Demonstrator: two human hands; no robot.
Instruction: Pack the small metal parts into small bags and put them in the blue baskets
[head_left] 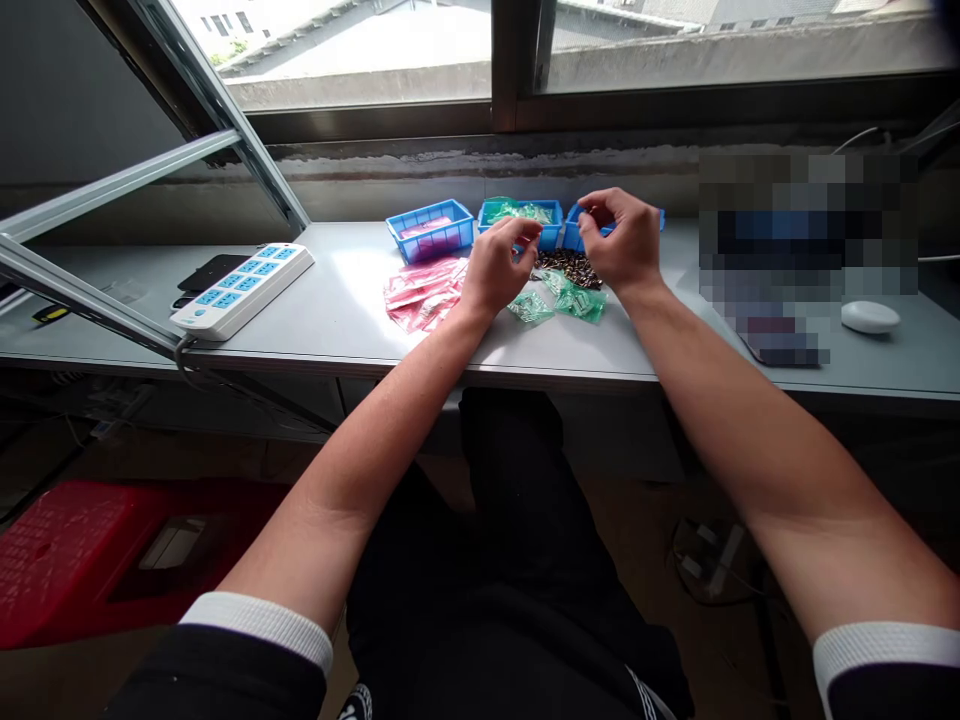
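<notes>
My left hand [501,264] is closed in a pinch in front of the middle blue basket [551,238], which holds green plastic packets [517,210]. Whatever is between its fingertips is too small to make out. Over the right blue basket [573,236], my right hand [624,240] has thumb and fingers curled together; I cannot make out what they hold. A pile of small dark brown, shiny pieces [568,267] lies between the hands. Nearer to me are loose green packets [576,298]. Pink plastic packets [424,290] lie left of my left hand.
The left blue basket [405,247] contains pink packets. A white power strip [244,290] and a slanted metal frame [225,120] stand on the left. To the right are a white computer mouse [870,318] and a blurred-out area. A red stool [67,560] is below the table.
</notes>
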